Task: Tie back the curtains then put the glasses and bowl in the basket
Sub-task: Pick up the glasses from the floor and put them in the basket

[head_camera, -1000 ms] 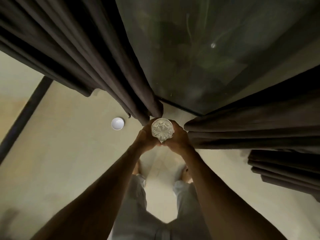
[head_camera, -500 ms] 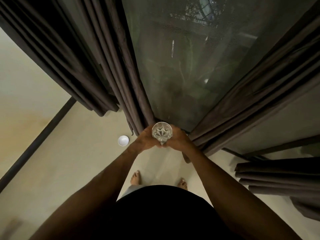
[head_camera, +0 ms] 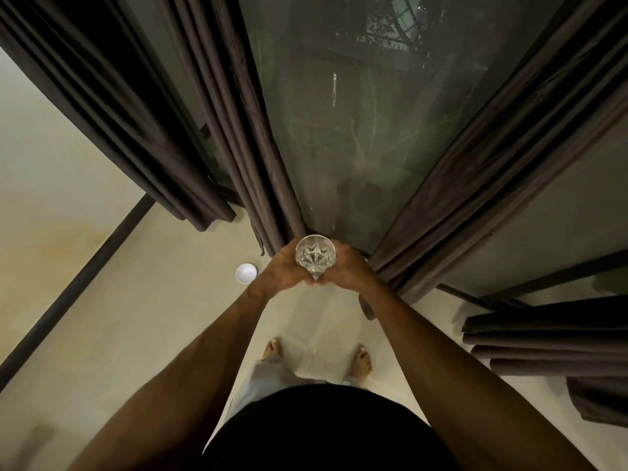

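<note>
Dark curtains (head_camera: 258, 158) hang just beyond the glass (head_camera: 316, 257) on both its sides, with a window pane (head_camera: 356, 130) between them. One white bowl (head_camera: 246, 272) sits on the floor (head_camera: 153, 317) to the left of the glass, apart from it. The left hand (head_camera: 280, 270) and right hand (head_camera: 350, 270) cup the single patterned glass from either side, fingers (head_camera: 341, 253) curled round its wall, mouth up. Two bare feet stand below the glass.
</note>
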A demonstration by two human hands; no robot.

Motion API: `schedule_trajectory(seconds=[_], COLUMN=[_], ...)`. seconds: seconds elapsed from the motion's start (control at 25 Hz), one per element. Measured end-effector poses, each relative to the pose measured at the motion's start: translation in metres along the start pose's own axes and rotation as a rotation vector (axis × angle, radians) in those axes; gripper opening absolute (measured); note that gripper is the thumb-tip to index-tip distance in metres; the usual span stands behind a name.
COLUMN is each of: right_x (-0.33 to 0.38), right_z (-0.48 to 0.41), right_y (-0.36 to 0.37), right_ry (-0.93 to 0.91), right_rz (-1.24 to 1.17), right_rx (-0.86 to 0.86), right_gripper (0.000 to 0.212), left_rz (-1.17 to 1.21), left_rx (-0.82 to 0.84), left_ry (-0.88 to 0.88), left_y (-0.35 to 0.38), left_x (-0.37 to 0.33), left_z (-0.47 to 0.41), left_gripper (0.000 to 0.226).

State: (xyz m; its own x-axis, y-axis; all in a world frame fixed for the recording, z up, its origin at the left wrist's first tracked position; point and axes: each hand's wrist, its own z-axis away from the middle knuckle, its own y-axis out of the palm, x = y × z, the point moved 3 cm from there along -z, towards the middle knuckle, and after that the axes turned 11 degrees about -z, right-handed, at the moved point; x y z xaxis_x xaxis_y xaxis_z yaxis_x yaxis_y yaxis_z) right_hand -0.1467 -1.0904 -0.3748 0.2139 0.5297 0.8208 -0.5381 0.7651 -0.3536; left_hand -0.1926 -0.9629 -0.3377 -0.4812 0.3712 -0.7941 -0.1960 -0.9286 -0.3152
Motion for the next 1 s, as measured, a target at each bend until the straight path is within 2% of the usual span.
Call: schedule_trajectory(seconds=[0.16,0.2,0.32,0.4,0.48,0.6,0.72,1.0], right_x=[-0.005,-0.006,-0.017,-0.028,-0.041,-0.06,-0.08,-0.139], right_z=[0.026,0.036,0.066,0.088,0.11,0.156,0.201,0.318], right_y=[0.005,0.006,0.012,0.018,0.025,0.028,0.023,-0.019], right_ry=[0.067,0.086,0.144,0.184,0.236,0.299,0.328,0.366], right_rz=[-0.036,-0.046,-0.089,-0.142,-0.201,-0.281,-0.3,-0.258], right_rx=[-0.093,-0.129,-0.235,-0.299,-0.345,-0.47,-0.614,-0.722], right_gripper=[0.067,0.065,0.055,0.058,0.066,0.062,0.05,0.069], left_rz=[-0.071,-0.104,-0.267,-0.357,-0.386,-0.441,-0.52,-0.708], left_rx=[0.121,0.134,0.175,0.226,0.274,0.403,0.487,0.624], left_ry=[0.024,0.042,0.053,0.1,0.14,0.177,0.232,0.343], left_y=[0.008,0.009,0.012,0.024,0.04,0.073,0.11,0.242], left_x=[-0.002,0.002,0.011,0.015,0.012,0.009,0.006,-0.014], left_z=[0.009,0.009,0.01,0.015,0.028,0.055,0.073,0.127], left_gripper=[0.044,0.045,0.074,0.078,0.07,0.058,0.067,0.07])
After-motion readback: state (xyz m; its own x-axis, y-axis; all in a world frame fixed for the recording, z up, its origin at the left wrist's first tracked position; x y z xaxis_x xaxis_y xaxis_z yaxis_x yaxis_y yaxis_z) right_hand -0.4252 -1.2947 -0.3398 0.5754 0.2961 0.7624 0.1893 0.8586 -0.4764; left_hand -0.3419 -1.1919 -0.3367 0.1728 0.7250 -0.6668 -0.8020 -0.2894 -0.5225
